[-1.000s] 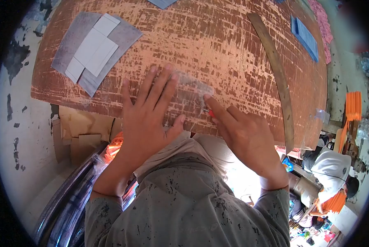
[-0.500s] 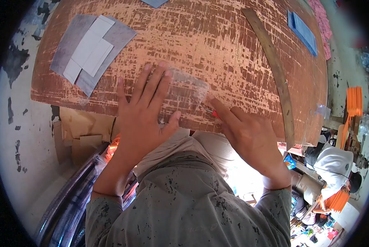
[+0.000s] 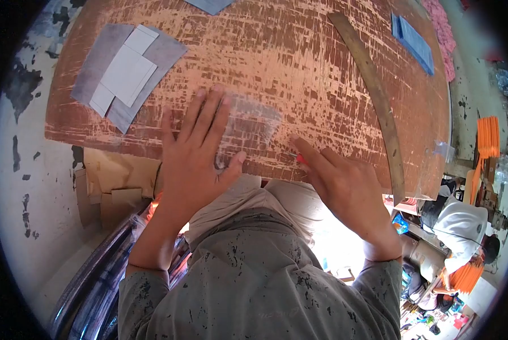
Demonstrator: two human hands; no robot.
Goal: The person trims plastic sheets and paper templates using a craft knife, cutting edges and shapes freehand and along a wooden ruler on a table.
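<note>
A clear plastic sheet (image 3: 256,116) lies on the near part of the worn brown table (image 3: 299,73), left of its middle. The left hand (image 3: 194,147) is flat with fingers spread wide, palm down on the sheet's left part, gripping nothing. Right of the sheet, the right hand (image 3: 341,175) pinches a small red-handled tool (image 3: 301,159) in a narrow grip, index finger extended; its tip looks like a thin blade, though it is too small to be sure. A second ago that index fingertip was at the sheet's right corner; now the finger and tool are to the right, just apart from it. Far left, white paper pieces (image 3: 129,71) rest on a grey sheet (image 3: 92,68), roughly as before. On the right, a long curved brown strip (image 3: 373,82) runs from far to near, with folded blue pieces (image 3: 413,45) beyond it, at the far right. Off the table's near right side, another person (image 3: 460,226) is beside orange material (image 3: 467,276).
</note>
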